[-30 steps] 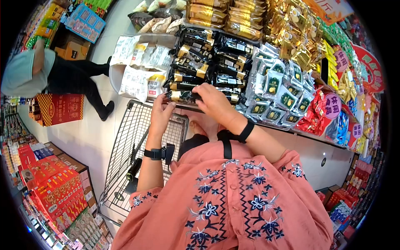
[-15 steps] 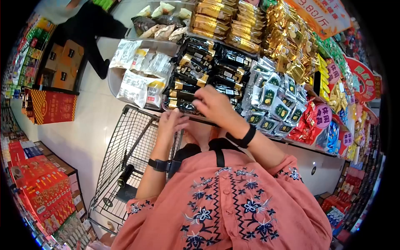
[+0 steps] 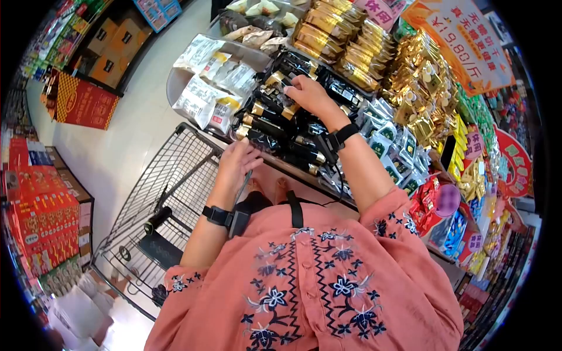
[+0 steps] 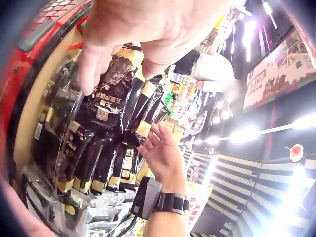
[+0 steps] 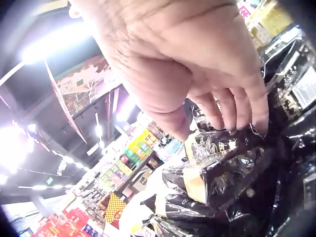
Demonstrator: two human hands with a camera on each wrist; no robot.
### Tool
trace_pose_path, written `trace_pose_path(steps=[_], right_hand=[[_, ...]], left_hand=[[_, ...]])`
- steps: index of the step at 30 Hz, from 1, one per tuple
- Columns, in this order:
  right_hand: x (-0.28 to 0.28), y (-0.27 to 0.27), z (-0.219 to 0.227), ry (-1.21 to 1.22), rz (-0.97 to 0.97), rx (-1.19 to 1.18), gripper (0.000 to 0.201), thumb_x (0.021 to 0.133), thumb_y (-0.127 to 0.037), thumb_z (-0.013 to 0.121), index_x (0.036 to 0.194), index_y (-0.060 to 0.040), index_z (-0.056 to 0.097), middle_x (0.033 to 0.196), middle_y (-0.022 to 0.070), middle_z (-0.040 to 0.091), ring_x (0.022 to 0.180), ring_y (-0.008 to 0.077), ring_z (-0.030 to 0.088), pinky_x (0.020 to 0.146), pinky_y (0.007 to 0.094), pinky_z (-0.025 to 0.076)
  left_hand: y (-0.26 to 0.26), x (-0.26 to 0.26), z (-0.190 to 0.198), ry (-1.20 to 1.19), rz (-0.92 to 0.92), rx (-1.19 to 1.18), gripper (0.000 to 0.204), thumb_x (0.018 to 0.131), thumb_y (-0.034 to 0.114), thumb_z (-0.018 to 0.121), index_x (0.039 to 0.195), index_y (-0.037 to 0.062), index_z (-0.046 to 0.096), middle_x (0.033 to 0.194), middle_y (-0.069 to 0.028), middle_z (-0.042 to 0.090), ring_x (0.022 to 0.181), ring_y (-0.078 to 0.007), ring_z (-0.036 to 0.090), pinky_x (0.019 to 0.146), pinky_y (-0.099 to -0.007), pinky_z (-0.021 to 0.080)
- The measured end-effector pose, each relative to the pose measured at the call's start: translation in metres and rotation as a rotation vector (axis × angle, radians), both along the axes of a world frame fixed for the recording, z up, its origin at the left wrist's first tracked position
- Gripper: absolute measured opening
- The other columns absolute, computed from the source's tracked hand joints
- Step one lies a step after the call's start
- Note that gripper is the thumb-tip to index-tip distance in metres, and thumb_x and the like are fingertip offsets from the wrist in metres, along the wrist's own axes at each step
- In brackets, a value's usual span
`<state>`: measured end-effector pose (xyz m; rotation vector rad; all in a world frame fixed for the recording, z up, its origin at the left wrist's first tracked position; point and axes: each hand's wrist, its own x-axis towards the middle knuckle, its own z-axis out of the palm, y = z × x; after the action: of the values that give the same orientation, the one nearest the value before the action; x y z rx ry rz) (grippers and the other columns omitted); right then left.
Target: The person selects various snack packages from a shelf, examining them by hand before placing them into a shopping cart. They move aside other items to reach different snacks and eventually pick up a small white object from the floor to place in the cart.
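Black-and-gold snack packets (image 3: 272, 108) lie in rows in a display bin. My right hand (image 3: 316, 99) is over the farther packets, its fingers bent down and its thumb opposite. In the right wrist view the thumb and fingertips (image 5: 227, 116) are at a shiny black packet with a gold label (image 5: 210, 148), pinching its end. My left hand (image 3: 237, 164) is at the bin's near edge, fingers loosely extended. In the left wrist view its fingers (image 4: 91, 74) and thumb lie either side of a black packet (image 4: 111, 94), not closed round it.
White packets (image 3: 202, 96) fill the bin to the left; silver-and-green packets (image 3: 386, 137) and gold-wrapped snacks (image 3: 427, 88) lie to the right. A wire shopping cart (image 3: 158, 175) stands at my left, near the display. An orange price sign (image 3: 459, 41) rises at the back right.
My right hand has moved from the nearest packets to those farther back. My left hand stays by the bin's near edge. The person walking at the left has mostly left the view.
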<state>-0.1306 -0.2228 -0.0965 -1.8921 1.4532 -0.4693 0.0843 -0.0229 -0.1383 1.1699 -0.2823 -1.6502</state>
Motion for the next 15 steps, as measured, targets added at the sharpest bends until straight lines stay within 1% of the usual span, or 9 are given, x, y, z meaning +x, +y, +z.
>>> trace_pose_path(steps=[3, 4, 7, 8, 11, 12, 15], right_hand=[[-0.001, 0.003, -0.003, -0.054, 0.049, -0.002, 0.060, 0.083, -0.045, 0.073, 0.115, 0.0051, 0.066, 0.105, 0.0225, 0.071, 0.099, 0.0379, 0.068, 0.087, 0.0441, 0.053], [-0.002, 0.005, -0.003, -0.056, 0.067, 0.019, 0.065, 0.080, -0.048, 0.075, 0.115, 0.0052, 0.066, 0.106, 0.0236, 0.070, 0.099, 0.0375, 0.068, 0.088, 0.0442, 0.052], [0.002, 0.010, -0.011, 0.006, 0.106, -0.002, 0.069, 0.078, -0.051, 0.077, 0.115, 0.0057, 0.065, 0.108, 0.0253, 0.068, 0.100, 0.0378, 0.067, 0.090, 0.0435, 0.051], [0.004, 0.015, -0.002, -0.004, 0.119, 0.011, 0.075, 0.075, -0.057, 0.079, 0.116, 0.0054, 0.065, 0.112, 0.0276, 0.067, 0.104, 0.0390, 0.066, 0.091, 0.0415, 0.051], [0.010, 0.026, 0.016, -0.041, 0.116, 0.068, 0.082, 0.074, -0.061, 0.079, 0.117, 0.0069, 0.063, 0.114, 0.0290, 0.067, 0.107, 0.0403, 0.065, 0.092, 0.0412, 0.050], [0.013, 0.024, 0.018, 0.008, 0.144, 0.122, 0.099, 0.072, -0.066, 0.079, 0.129, 0.0113, 0.058, 0.125, 0.0280, 0.065, 0.117, 0.0368, 0.063, 0.101, 0.0400, 0.048], [0.017, 0.011, 0.022, 0.015, 0.224, 0.285, 0.107, 0.072, -0.070, 0.077, 0.135, 0.0131, 0.052, 0.133, 0.0299, 0.060, 0.123, 0.0391, 0.059, 0.105, 0.0407, 0.046]], left_hand=[[0.002, -0.003, -0.003, 0.001, 0.012, -0.014, 0.049, 0.099, 0.035, 0.064, 0.127, -0.0027, 0.051, 0.127, -0.0216, 0.056, 0.116, -0.0339, 0.060, 0.095, -0.0468, 0.057], [0.003, -0.005, -0.003, 0.000, 0.018, -0.019, 0.049, 0.099, 0.036, 0.064, 0.127, -0.0027, 0.051, 0.126, -0.0213, 0.056, 0.116, -0.0339, 0.060, 0.096, -0.0469, 0.057], [0.006, -0.014, 0.002, -0.030, 0.035, -0.031, 0.045, 0.100, 0.035, 0.063, 0.123, -0.0020, 0.053, 0.121, -0.0177, 0.058, 0.114, -0.0327, 0.061, 0.094, -0.0465, 0.057], [0.005, -0.015, 0.001, -0.039, 0.034, -0.033, 0.044, 0.100, 0.035, 0.063, 0.122, -0.0018, 0.054, 0.120, -0.0169, 0.058, 0.114, -0.0322, 0.061, 0.093, -0.0462, 0.057], [0.001, -0.020, 0.006, -0.068, 0.060, -0.013, 0.040, 0.100, 0.035, 0.063, 0.117, -0.0010, 0.056, 0.115, -0.0134, 0.060, 0.110, -0.0288, 0.062, 0.092, -0.0443, 0.057], [-0.001, -0.022, 0.007, -0.079, 0.067, -0.003, 0.040, 0.100, 0.035, 0.063, 0.117, -0.0008, 0.056, 0.115, -0.0130, 0.061, 0.110, -0.0282, 0.062, 0.092, -0.0440, 0.057], [-0.005, -0.024, 0.010, -0.082, 0.082, -0.023, 0.039, 0.100, 0.035, 0.063, 0.117, -0.0002, 0.058, 0.110, -0.0115, 0.062, 0.105, -0.0265, 0.063, 0.090, -0.0425, 0.058]])
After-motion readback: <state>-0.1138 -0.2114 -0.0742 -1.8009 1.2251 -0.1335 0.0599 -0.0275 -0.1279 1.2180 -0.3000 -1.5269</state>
